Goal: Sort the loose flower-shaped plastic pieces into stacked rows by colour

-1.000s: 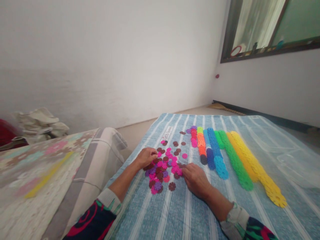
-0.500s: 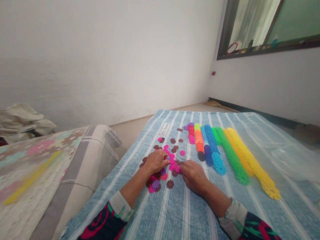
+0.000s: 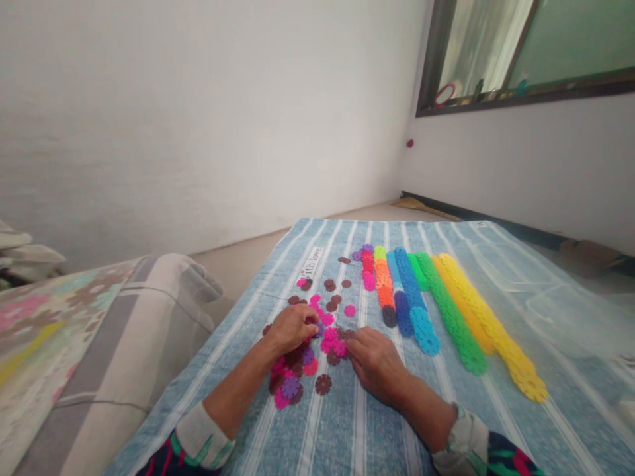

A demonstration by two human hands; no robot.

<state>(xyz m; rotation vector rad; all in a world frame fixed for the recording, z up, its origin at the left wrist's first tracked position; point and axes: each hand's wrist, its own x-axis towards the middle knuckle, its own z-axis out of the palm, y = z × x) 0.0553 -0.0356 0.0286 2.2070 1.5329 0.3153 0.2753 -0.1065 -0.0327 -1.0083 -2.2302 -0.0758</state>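
Observation:
Loose flower-shaped plastic discs in pink, brown and purple lie scattered over a striped blue cloth (image 3: 337,423). My left hand (image 3: 290,329) is over the left side of the pile, thumb and fingers pinched at a purple disc (image 3: 318,328). On the pile's right side my right hand (image 3: 378,360) has its fingers curled together, fingertips against the pink discs (image 3: 333,342); whatever they hold is hidden. A single brown disc (image 3: 323,384) lies nearer me, and a purple disc (image 3: 290,387) rests on others below my left hand.
To the right run overlapping rows of discs: red (image 3: 367,261), orange (image 3: 383,277), blue (image 3: 409,281), green (image 3: 449,314) and yellow (image 3: 496,327). Clear plastic (image 3: 570,304) lies at far right. A cloth-covered surface (image 3: 124,344) stands at left.
My left hand has shifted over the pile, and a purple disc now shows at its fingertips. My right hand stays by the pink discs. The whole view has swung slightly to the right.

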